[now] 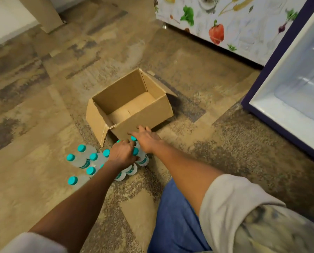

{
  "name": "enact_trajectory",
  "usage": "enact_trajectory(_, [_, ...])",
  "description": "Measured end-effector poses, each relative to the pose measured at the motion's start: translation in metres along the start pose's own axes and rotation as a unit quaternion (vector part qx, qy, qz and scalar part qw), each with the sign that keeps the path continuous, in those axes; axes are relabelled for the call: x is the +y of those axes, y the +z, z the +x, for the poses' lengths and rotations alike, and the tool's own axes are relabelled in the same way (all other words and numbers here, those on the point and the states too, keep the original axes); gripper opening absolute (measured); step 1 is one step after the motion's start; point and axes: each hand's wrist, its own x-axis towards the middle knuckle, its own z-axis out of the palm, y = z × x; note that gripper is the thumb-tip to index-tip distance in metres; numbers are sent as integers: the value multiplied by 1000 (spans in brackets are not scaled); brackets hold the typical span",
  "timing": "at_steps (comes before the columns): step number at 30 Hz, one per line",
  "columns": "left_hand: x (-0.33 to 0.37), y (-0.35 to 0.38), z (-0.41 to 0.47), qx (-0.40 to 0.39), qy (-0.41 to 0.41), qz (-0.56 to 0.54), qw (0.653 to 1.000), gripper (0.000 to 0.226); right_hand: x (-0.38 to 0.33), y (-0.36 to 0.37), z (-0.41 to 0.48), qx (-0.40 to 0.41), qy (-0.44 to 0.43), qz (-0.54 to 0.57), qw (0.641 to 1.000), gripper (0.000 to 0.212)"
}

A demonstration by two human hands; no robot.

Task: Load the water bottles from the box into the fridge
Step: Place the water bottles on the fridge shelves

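Note:
Several clear water bottles [83, 161] with teal caps stand in a cluster on the floor, just in front of an open cardboard box [143, 114] that holds nothing. My left hand [122, 153] curls over the tops of the bottles at the cluster's right side, gripping one. My right hand [146, 138] reaches over the bottle nearest the box, fingers stretched out above its teal cap. The fridge [289, 92] stands open at the right, its white door lining showing.
A cabinet front [225, 21] printed with vegetables runs along the back right. A beige post [43, 13] rises at the back left. My blue-clad knee [176, 216] is at the bottom middle. Patterned floor lies all around the box.

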Motion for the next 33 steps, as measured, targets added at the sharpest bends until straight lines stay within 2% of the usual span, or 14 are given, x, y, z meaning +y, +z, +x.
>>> enact_trajectory(3, [-1, 7, 0, 15, 10, -5, 1000, 46, -2, 12, 4, -18, -10, 0, 1000, 71])
enact_trajectory(9, [6, 16, -8, 28, 17, -49, 998, 37, 11, 22, -7, 43, 31, 72, 996, 34])
enact_trajectory(15, [30, 6, -11, 28, 1, -86, 996, 15, 36, 21, -30, 106, 85, 145, 980, 30])
enact_trajectory(18, [44, -5, -10, 26, 21, -102, 994, 19, 54, 6, -49, 122, 112, 143, 976, 27])
enact_trajectory(22, [71, -31, -9, 35, 28, -185, 982, 24, 87, -26, -84, 146, 144, 161, 965, 26])
enact_trajectory(27, [108, -83, 1, 60, 55, -276, 958, 30, 119, -79, -134, 200, 172, 123, 957, 24])
enact_trajectory(33, [160, -170, 7, 138, 113, -280, 943, 29, 139, -157, -196, 239, 198, 88, 947, 25])
